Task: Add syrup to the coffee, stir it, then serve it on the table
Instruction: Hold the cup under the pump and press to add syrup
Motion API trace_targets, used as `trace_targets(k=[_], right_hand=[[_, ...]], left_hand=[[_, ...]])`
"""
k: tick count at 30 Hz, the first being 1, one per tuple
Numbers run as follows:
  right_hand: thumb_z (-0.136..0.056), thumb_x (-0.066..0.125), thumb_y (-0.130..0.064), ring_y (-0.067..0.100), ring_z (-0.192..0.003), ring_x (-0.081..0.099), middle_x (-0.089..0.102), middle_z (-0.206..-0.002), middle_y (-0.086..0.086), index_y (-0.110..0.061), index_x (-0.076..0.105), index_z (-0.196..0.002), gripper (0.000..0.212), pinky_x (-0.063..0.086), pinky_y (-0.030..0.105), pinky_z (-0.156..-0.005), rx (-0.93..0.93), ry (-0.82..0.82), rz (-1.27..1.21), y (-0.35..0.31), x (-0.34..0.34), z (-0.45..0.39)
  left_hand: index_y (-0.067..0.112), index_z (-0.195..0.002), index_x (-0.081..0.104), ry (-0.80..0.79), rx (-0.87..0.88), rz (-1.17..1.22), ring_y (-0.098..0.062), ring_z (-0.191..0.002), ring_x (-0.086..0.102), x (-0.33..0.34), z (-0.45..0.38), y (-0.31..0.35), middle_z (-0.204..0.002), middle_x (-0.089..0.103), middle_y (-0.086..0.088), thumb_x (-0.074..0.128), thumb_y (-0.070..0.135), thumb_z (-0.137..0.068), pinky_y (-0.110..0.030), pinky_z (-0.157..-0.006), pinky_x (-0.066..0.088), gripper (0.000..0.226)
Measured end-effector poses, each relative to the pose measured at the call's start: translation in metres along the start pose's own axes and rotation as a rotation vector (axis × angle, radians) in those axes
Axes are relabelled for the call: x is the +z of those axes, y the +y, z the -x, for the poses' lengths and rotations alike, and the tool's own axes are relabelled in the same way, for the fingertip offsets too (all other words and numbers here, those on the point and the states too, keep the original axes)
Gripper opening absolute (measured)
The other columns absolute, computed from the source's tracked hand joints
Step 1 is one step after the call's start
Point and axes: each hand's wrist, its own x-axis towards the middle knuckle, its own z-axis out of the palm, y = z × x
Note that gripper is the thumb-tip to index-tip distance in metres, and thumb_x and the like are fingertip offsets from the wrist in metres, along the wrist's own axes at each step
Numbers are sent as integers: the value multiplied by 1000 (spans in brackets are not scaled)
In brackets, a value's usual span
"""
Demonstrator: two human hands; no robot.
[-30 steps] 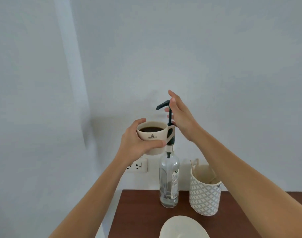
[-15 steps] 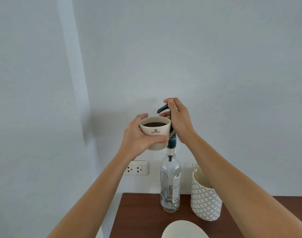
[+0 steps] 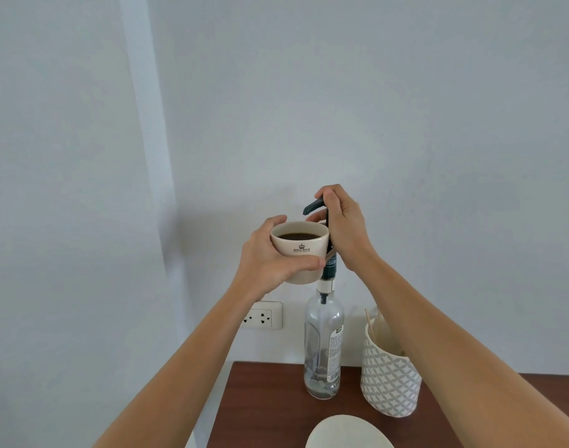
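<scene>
On the table (image 3: 270, 402), the syrup bottle (image 3: 322, 350) and the patterned holder (image 3: 388, 383) stand near together by the wall. A plate (image 3: 347, 433) lies in front; the left table part is open

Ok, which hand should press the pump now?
Right. The right hand already grips the pump head on the syrup bottle, while the left hand is busy holding the coffee cup up beside the spout.

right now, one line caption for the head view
Left hand holds coffee cup under syrup pump; right hand grips it.
</scene>
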Motion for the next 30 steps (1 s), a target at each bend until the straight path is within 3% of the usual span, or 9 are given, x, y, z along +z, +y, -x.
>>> trace_targets(k=[2,5,12,16,20,30], right_hand=[[-100,36,-31,13,-55,61,70,-68,7,-18,58,-92,27,46,29,-61,1,-4,5,0,0,0],[-100,35,-29,11,-52,60,69,-69,8,-15,57,-93,27,46,28,-60,-3,-4,4,0,-1,-2],[-100,34,-26,9,-51,61,67,-72,9,-10,56,-94,27,45,27,-57,-10,7,34,3,0,-5],[-100,33,-25,8,-49,61,67,-75,13,-8,54,-95,28,44,25,-54,-11,8,33,3,0,-5],[-100,33,-24,8,-50,62,72,-83,19,-9,54,-94,26,44,25,-54,-11,14,38,4,1,-6],[-94,36,-21,10,-56,67,74,-82,13,-9,55,-89,23,45,26,-57,45,-6,26,-1,1,-11]], left_hand=[[24,-142,51,-3,-5,3,-12,-107,62,0,-2,-1,-119,63,8,99,29,-51,-22,-79,50,103],[25,-141,51,-10,1,1,-4,-102,62,2,-5,-1,-117,63,10,93,38,-43,-19,-75,49,108],[25,-141,51,-7,-6,-11,-13,-107,62,3,-9,-2,-119,63,8,93,38,-45,-20,-76,49,106],[27,-141,50,-7,-12,-19,-14,-110,63,4,-9,-3,-122,63,7,89,48,-34,-22,-79,52,116],[25,-141,50,-7,-9,-14,-14,-108,62,4,-10,-2,-122,63,6,89,43,-41,-21,-77,50,108],[25,-141,50,-21,-19,9,-13,-108,63,0,-14,1,-122,63,6,90,44,-37,-22,-76,51,113]])
